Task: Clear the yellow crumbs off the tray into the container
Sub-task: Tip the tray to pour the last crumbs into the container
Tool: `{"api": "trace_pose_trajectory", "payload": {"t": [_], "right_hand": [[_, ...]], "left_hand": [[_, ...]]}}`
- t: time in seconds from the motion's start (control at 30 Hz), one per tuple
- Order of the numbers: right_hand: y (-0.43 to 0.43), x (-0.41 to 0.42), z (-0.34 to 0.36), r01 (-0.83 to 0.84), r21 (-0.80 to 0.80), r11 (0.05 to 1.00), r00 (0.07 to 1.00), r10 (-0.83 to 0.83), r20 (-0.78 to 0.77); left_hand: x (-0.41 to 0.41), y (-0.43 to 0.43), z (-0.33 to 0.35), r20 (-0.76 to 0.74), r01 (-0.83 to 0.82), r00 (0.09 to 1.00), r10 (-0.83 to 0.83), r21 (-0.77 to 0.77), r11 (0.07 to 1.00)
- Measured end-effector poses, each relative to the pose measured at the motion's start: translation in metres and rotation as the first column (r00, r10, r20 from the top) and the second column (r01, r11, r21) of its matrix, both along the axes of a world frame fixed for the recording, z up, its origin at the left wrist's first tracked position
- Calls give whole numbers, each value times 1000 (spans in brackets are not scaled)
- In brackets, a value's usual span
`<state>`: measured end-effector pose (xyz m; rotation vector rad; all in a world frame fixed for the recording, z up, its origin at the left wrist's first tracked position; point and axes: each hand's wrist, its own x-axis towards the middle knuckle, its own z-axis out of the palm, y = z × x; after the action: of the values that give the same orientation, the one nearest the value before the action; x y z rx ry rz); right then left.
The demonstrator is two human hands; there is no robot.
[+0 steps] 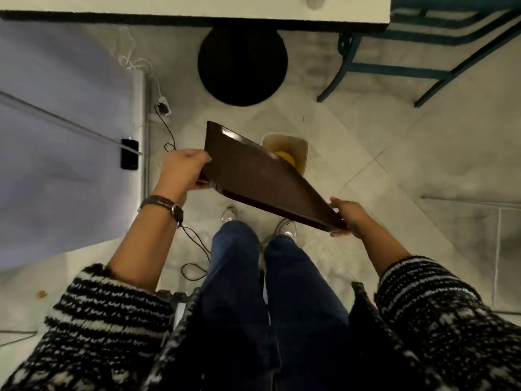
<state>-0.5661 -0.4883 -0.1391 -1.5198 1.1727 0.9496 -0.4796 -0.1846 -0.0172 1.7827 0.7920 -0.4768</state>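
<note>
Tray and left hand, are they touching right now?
Touching. The head view shows the left hand gripping the tilted tray, with its fingers curled round the tray's edge and no gap between them.

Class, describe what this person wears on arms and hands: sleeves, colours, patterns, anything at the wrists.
The left sleeve and right sleeve are chunky knit, striped and flecked black and white, ending short of the wrists. A watch with a brown strap sits on the left wrist. The left hand and right hand are bare: no gloves, no rings visible.
</note>
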Motion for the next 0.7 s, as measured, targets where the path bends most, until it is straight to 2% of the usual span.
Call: {"api": "trace_pose_trajectory", "payload": {"t": [0.13,0.23,0.3,0.37,0.4,0.43,0.47,0.53,0.6,0.7], "right_hand": [[13,4,69,155,143,977,983,-167,74],[28,9,115,198,266,943,952,-250,178],[38,12,137,295,411,863,893,-401,202],[46,19,155,408,556,724,809,-569,147],[50,25,163,423,595,684,785,-604,138],[54,32,172,390,600,699,785,-593,180],[59,40,181,321,551,770,798,-533,281],[69,56,200,242,373,895,810,-398,430],[82,69,217,242,297,924,828,-356,433],[112,84,238,309,337,889,799,-435,415]], "left_hand": [[-8,34,62,-47,-93,995,91,-59,994],[-16,54,110,8,-115,993,117,-109,987],[-19,66,136,47,-90,994,98,-159,983],[-19,79,155,78,-61,994,82,-242,968],[-18,86,164,93,-39,993,66,-270,962],[-15,94,172,106,-13,993,46,-291,957],[-12,102,178,119,6,992,33,-314,949],[-2,120,186,139,39,990,10,-347,937],[8,139,188,139,48,990,5,-374,926],[22,166,187,165,-28,978,131,-516,856]]}}
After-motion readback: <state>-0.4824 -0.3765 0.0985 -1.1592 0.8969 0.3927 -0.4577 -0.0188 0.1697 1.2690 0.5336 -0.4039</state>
